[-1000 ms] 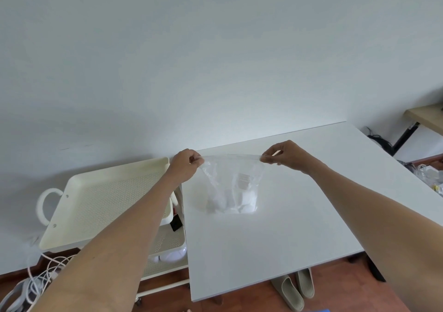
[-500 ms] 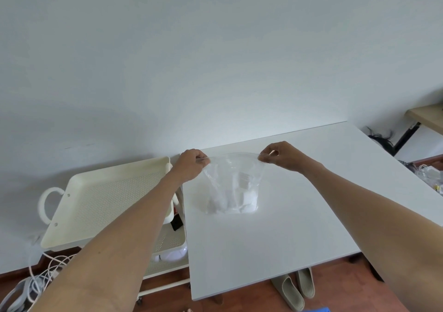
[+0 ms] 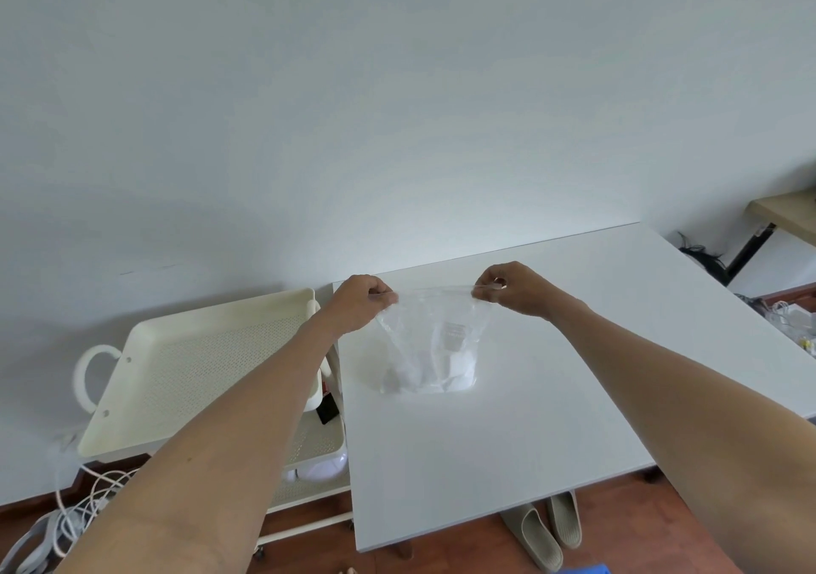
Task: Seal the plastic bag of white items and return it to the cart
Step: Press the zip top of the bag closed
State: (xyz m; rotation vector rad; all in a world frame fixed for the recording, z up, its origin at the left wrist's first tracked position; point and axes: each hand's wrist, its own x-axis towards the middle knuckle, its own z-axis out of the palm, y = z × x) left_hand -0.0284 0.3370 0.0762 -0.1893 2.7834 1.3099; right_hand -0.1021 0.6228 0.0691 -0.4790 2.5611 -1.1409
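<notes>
In the head view, the sealing step is in hand. The left hand (image 3: 360,304) and the right hand (image 3: 512,288) each pinch one top corner of the plastic bag (image 3: 435,344), which hangs between them with its bottom on the table (image 3: 508,441). The white items (image 3: 455,370) lie low inside. Next, I think, the fingers must press along the top strip, then carry the bag left to the cart (image 3: 190,361).

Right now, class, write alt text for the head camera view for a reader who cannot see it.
Two bare hands, left hand and right hand, pinch the top corners of a clear plastic bag of white items standing on a white table. A cream cart stands left of it.
</notes>
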